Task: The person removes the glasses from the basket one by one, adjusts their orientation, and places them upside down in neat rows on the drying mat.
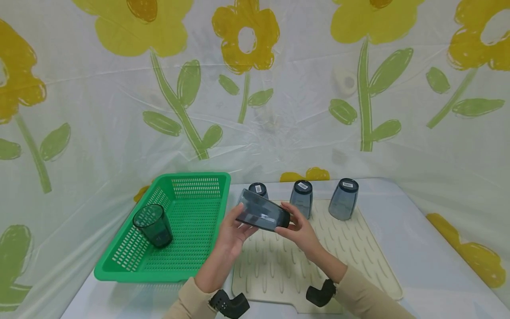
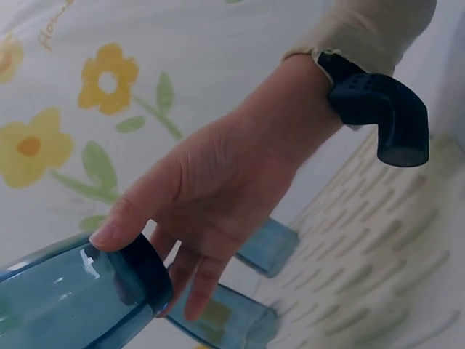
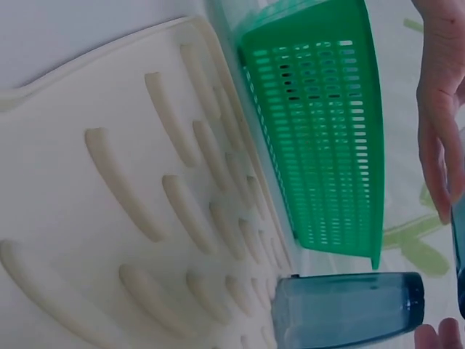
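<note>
Nearest, beige sleeves (image 1: pixel 368 292) end short of the wrists, and each wrist carries a black camera (image 1: pixel 230 305). The left hand (image 1: pixel 231 235) is partly closed, its palm turned upward, thumb and fingers at the open end of a grey-blue glass (image 1: pixel 260 212). The right hand (image 1: pixel 299 232) grips the dark base end between thumb and fingers; the left wrist view shows its thumb pressed to the glass close to the base, its other fingers slightly bent and spread. The glass lies on its side between the two hands, held up above a cream mat (image 1: pixel 279 270), its base tilted lower toward the right hand. Both forearms reach forward and slant inward.

The mat spreads under the right hand, with ridges over its surface. To the left of the left hand is a green basket (image 1: pixel 137 277) with a leaning glass (image 1: pixel 154 228) inside, mouth up. Beyond the hands stand three upside-down glasses (image 1: pixel 343 201): one partly hidden behind the held glass, one just past the right hand, one farther right. Farthest off hangs a flowered sheet (image 1: pixel 291 102).
</note>
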Motion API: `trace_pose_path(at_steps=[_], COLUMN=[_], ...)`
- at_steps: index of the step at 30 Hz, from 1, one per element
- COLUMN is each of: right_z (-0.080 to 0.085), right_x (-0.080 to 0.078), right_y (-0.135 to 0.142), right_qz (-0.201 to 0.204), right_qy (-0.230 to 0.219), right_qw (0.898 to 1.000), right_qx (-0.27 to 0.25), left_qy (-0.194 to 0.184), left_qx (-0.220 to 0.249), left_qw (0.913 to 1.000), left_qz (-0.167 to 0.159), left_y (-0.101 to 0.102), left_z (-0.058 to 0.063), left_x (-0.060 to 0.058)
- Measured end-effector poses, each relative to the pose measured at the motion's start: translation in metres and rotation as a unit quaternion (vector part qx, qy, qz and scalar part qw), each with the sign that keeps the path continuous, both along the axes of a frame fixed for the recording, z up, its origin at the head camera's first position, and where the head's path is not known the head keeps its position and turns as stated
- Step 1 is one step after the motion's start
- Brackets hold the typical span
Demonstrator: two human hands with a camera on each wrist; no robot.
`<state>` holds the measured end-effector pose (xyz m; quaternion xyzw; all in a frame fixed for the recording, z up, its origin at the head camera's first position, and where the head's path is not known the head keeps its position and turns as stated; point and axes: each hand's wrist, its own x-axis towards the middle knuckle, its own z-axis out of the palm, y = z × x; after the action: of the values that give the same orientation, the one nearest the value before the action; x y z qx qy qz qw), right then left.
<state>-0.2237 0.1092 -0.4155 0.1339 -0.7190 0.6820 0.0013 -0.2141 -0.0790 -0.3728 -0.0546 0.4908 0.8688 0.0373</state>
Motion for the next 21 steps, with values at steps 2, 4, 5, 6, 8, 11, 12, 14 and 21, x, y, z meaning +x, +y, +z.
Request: trace_pose_path(at_steps=[2, 4, 5, 6, 8, 11, 12, 14, 21], right_z=[-0.0006, -0.0015, -0.0018, -0.0019, -0.0018, -0.0012, -0.0008, -0.0003, -0.0001], right_x=[0.0007, 0.0010, 0.0012, 0.0016, 0.0020, 0.0026, 0.0029, 0.0034, 0.0038], right_y=[0.0014, 0.0028, 0.0034, 0.0039, 0.0050, 0.0059, 0.0061, 0.0063, 0.0055], right_qz=[0.002, 0.005, 0.005, 0.005, 0.004, 0.006, 0.009, 0.013, -0.003], right_qy=[0.000, 0.003, 0.004, 0.005, 0.006, 0.007, 0.009, 0.012, 0.008], right_qw=[1.000, 1.000, 1.000, 1.000, 1.000, 1.000, 1.000, 1.000, 1.000], right_qx=[-0.001, -0.002, -0.002, 0.000, 0.005, 0.016, 0.019, 0.021, 0.013], left_qy=[-0.005, -0.009, -0.011, -0.013, -0.015, -0.023, -0.024, -0.029, -0.036], left_qx=[0.006, 0.007, 0.008, 0.011, 0.016, 0.035, 0.039, 0.049, 0.058], left_qw=[1.0000, 0.9999, 0.9999, 0.9998, 0.9996, 0.9989, 0.9987, 0.9981, 0.9971], left_qz=[-0.003, -0.007, -0.009, -0.012, -0.016, -0.021, -0.023, -0.024, -0.036], left_y=[0.0006, 0.0010, 0.0013, 0.0015, 0.0019, 0.0027, 0.0028, 0.0034, 0.0062], left_z=[-0.0010, -0.0023, -0.0028, -0.0033, -0.0043, -0.0050, -0.0054, -0.0058, -0.0066], left_x=[-0.0005, -0.0009, -0.0010, -0.0011, -0.0013, -0.0008, -0.0006, -0.0004, -0.0007])
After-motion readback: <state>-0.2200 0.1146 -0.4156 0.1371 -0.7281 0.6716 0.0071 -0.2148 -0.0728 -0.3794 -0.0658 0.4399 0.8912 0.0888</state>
